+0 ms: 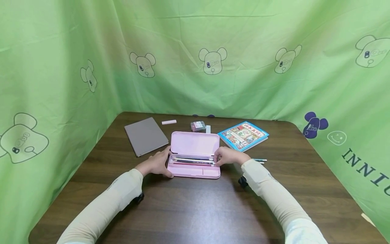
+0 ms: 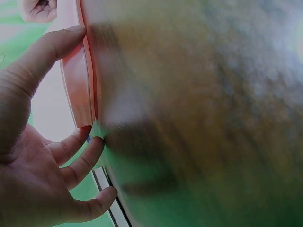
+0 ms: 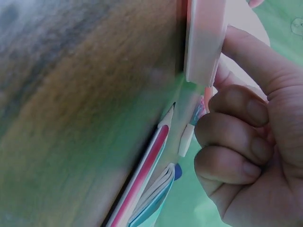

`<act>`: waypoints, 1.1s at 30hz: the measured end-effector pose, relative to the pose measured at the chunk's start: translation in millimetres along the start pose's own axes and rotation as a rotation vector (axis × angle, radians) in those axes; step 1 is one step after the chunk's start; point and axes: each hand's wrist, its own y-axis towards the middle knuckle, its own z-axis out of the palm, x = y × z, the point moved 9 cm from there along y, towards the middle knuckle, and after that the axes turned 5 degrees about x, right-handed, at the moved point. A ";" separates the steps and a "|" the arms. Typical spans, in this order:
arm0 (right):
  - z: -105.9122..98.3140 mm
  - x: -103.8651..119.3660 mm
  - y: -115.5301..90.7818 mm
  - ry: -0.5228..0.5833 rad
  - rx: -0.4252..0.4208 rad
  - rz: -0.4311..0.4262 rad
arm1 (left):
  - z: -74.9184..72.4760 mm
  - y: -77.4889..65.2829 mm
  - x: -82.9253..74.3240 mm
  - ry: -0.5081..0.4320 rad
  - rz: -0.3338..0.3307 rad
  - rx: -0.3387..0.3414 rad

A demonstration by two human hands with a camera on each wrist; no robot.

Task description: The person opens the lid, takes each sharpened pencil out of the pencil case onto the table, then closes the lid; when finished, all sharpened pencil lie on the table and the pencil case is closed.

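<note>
A pink pencil case [image 1: 186, 171] lies open on the table with its lid [image 1: 195, 142] raised at the back. Several pencils [image 1: 192, 160] lie lengthwise in its rear compartment. My left hand [image 1: 157, 163] holds the left end, thumb at the front corner and index finger behind; its other fingers spread apart in the left wrist view. At the right end, my right hand [image 1: 228, 156] reaches over the rim and pinches a pencil's end among the others. In the right wrist view, the case wall [image 3: 204, 42] hides those fingertips, and the remaining fingers are curled.
Pencils [image 1: 260, 160] lie on the table beyond my right wrist. A grey notebook [image 1: 146, 135] is at the back left, a blue-edged picture book [image 1: 243, 135] at the back right. Behind the case are a small box [image 1: 198, 126], a white block [image 1: 208, 129] and a pale pink bar [image 1: 169, 122].
</note>
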 end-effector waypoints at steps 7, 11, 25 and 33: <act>1.1 4.0 -1.3 0.010 -0.015 -0.061 | 0.3 0.3 0.2 -0.004 -0.006 0.011; -2.8 4.2 -4.7 0.044 -0.065 -0.085 | 0.1 0.2 0.4 -0.007 -0.007 0.016; -15.7 -19.5 -23.5 0.226 -0.244 -0.063 | 0.3 -0.2 0.7 -0.001 -0.007 0.020; -18.7 -28.7 -29.7 0.242 -0.274 -0.019 | -1.6 -0.7 -0.7 -0.004 0.003 0.013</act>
